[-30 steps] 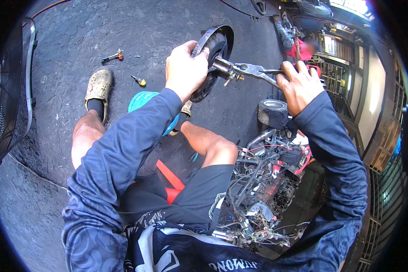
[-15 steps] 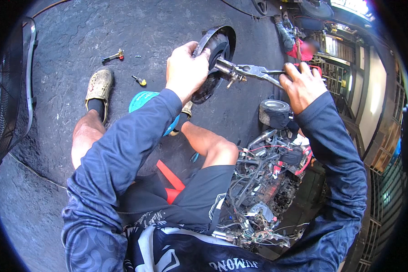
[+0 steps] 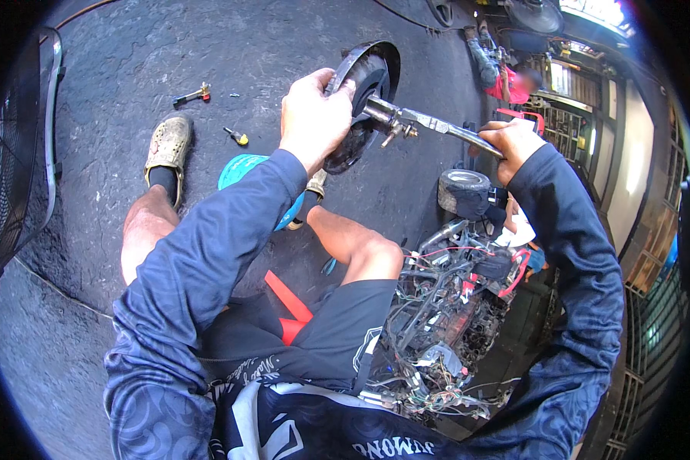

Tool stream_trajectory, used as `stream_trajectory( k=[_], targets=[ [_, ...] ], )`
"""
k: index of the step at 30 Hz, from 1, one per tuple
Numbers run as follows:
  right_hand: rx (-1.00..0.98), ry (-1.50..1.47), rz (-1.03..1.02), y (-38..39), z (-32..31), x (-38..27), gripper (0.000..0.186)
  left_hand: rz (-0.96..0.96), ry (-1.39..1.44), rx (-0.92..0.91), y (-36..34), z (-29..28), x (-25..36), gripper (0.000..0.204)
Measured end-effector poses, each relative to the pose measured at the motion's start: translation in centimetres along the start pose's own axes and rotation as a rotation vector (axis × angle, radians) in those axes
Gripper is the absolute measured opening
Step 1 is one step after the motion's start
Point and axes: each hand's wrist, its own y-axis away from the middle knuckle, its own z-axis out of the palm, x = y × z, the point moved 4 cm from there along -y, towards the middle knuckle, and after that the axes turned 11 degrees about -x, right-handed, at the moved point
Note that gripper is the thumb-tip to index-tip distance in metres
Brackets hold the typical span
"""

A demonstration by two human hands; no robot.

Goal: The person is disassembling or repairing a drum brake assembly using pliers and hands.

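White glare upper right, softly lit floor (image 3: 92,100), bent edges, black rim

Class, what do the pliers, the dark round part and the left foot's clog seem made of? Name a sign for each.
Pliers: probably steel, bare, with silvery glints.
Dark round part: perhaps metal, black, faintly glossy along its edge; plastic is possible.
Clog: likely moulded foam, matt and stained, with holes in its upper.
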Motion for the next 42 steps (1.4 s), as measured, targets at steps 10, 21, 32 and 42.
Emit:
stream_trajectory(
  k=[10,21,32,42],
  targets=[
    [0.533,0.454,0.129,2.2,-0.9,-4.3,0.032,-0.051,0.011,0.072,-0.1,-1.9,-0.1,0.053],
    [0.119,-0.634,-0.048,-19.9,17.3,-7.3,0.034,0.3,0.219,0.31,-2.5,-9.9,5.7,0.02],
    [0.189,-0.85,0.167,-44.3,23.2,-13.8,0.047,0.347,0.186,0.432,-3.7,-9.8,6.7,0.015],
    [1.45,-1.436,0.275,-45.8,20.7,1.0,0.05,0.245,0.315,0.315,-6.5,-6.0,5.7,0.019]
  ],
)
